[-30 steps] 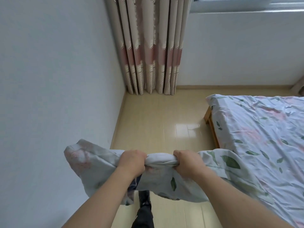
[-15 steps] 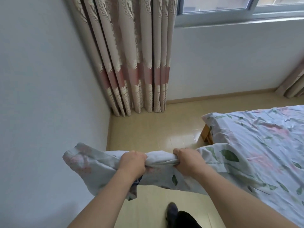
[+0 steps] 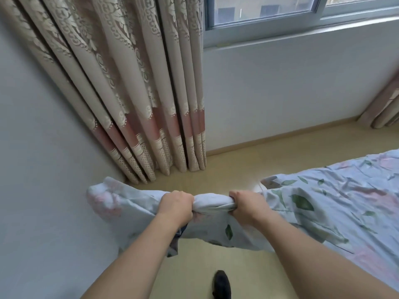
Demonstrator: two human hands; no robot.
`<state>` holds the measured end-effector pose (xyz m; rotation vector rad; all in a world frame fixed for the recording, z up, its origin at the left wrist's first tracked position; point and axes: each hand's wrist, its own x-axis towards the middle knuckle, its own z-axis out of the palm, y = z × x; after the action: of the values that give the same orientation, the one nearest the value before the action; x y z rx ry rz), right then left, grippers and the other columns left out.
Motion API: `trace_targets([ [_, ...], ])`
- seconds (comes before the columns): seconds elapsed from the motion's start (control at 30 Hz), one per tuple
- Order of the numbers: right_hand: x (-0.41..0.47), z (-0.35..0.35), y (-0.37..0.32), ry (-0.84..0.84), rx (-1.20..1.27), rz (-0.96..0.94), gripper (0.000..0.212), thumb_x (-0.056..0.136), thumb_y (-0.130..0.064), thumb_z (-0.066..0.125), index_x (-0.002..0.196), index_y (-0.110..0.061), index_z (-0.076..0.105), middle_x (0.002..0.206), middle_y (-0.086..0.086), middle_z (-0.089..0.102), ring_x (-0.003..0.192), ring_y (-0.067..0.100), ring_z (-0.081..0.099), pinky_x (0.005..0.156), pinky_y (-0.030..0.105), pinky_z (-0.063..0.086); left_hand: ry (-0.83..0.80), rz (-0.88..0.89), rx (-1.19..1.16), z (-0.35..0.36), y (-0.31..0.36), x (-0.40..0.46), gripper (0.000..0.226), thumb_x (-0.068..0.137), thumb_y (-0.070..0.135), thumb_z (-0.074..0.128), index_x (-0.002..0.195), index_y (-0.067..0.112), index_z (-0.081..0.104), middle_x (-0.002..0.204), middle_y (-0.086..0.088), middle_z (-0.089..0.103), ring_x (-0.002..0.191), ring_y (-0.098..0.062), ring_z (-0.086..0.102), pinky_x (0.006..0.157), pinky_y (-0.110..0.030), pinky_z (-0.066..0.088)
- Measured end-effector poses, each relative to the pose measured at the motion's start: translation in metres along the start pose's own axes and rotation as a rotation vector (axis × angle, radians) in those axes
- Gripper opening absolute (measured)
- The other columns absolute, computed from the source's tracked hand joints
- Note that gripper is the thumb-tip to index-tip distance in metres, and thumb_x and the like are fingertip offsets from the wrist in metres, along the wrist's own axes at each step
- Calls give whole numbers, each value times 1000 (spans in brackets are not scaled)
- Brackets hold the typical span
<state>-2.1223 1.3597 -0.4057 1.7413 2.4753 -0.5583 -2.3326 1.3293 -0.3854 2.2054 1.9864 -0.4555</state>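
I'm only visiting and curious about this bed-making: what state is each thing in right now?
Pale blue leaf-printed fabric bed sheet: edge bunched and lifted, rest lying spread out.
Left hand: fingers curled round the sheet.
Right hand: fingers curled round the sheet.
Beige-and-pink patterned curtain: gathered aside, hanging in folds.

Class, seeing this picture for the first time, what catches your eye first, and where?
First, in the lower middle, the left hand and the right hand each grip a bunched edge of the flowered sheet, which spreads away to the right. Behind them, a patterned curtain hangs in the corner, left of the window.
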Motion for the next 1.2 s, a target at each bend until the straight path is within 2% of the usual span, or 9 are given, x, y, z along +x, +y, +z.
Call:
trace_targets([
  [0.17,64,-38,33,36,17,40,10,78,-24,53,80,-24,43,87,1,67,86,28,60,60,31,35,51,63,65,-39,0,85,24,85,18,48,105,23,61,109,-4,66,105,-26,58,80,-33,43],
  [0.33,124,-50,68,-9,40,128,9,77,-20,50,82,-24,44,90,3,65,88,29,60,65,32,39,6,138,39,-53,1,169,16,84,27,52,97,26,61,103,-1,67,102,-26,59,72,-32,38],
  [0.5,204,-60,101,-51,60,229,10,77,-22,52,82,-24,43,85,1,60,91,28,62,64,30,36,-52,229,46,-65,-6,272,15,83,30,54,95,26,63,99,-1,68,97,-26,62,66,-31,38],
  [0.63,276,-85,120,-54,58,286,10,77,-22,52,86,-24,48,96,0,66,94,27,62,65,29,37,-63,288,50,-89,-20,357,14,82,26,53,91,25,63,99,-1,69,96,-26,63,66,-31,38],
  [0.73,325,-107,134,-32,52,307,16,77,-23,51,93,-23,53,95,0,67,92,27,62,64,30,38,-54,335,62,-114,-29,421,13,82,23,53,92,24,62,99,-3,68,96,-27,63,68,-31,39],
  [0.83,359,-128,151,22,46,350,15,76,-22,50,91,-23,52,93,0,67,91,27,61,63,31,37,-46,389,82,-138,-27,474,15,82,19,53,93,22,62,98,-4,68,95,-27,62,68,-31,39],
  [1.0,391,-151,198,26,130,508,10,75,-16,47,80,-23,42,82,-2,58,83,25,55,60,32,33,-56,529,149,-168,8,548,7,82,19,54,88,21,58,93,-5,67,92,-27,61,68,-32,36],
  [1.1,407,-157,231,4,168,587,15,75,-15,46,71,-24,34,79,-3,55,80,23,51,61,32,33,-84,604,182,-180,35,592,7,79,20,55,85,21,59,90,-4,67,87,-27,61,64,-32,36],
  [1.2,422,-165,276,-21,205,676,14,76,-16,47,73,-24,36,82,-4,55,80,24,51,63,31,35,-109,674,207,-194,76,638,4,77,19,56,79,22,55,88,-3,67,83,-27,62,61,-31,36],
])
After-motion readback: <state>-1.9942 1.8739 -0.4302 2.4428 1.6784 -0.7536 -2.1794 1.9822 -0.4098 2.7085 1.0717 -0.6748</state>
